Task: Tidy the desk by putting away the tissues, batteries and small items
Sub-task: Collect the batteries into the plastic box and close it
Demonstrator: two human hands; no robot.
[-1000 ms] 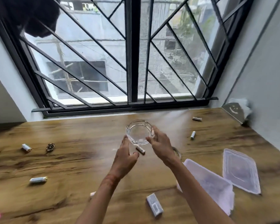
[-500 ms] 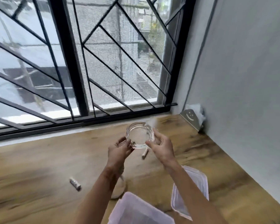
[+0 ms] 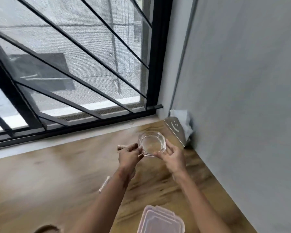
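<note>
**A:** Nearest to me, what's below the wrists?

**B:** A clear plastic lid [image 3: 160, 221] at the bottom edge, just under the right forearm. Left of the left forearm a blurred battery [image 3: 104, 183] lies on the desk [image 3: 49, 182], long axis running away from me and a little rightward. The left hand is the nearer one to it.

**A:** And the hands themselves?

**B:** Both up on a round glass dish [image 3: 152, 143]. I read the right hand [image 3: 174, 157] as curled under its near right rim, fingers gripping. The left hand [image 3: 129, 154] pinches the left rim, with something thin and pale between its fingers; too blurred to name. Whether the dish is lifted or touching the wood, I cannot tell.

**A:** Beyond the fingertips?

**B:** Just past the dish to the right, a metal holder with a smiley [image 3: 175, 130] stands in the corner, tissues [image 3: 183, 120] tucked behind it against the wall [image 3: 242, 98]. Window sill [image 3: 74, 140] straight ahead.

**A:** Room to move?

**B:** Tight to the right. My judgement: open wood lies left and back toward me.
</note>
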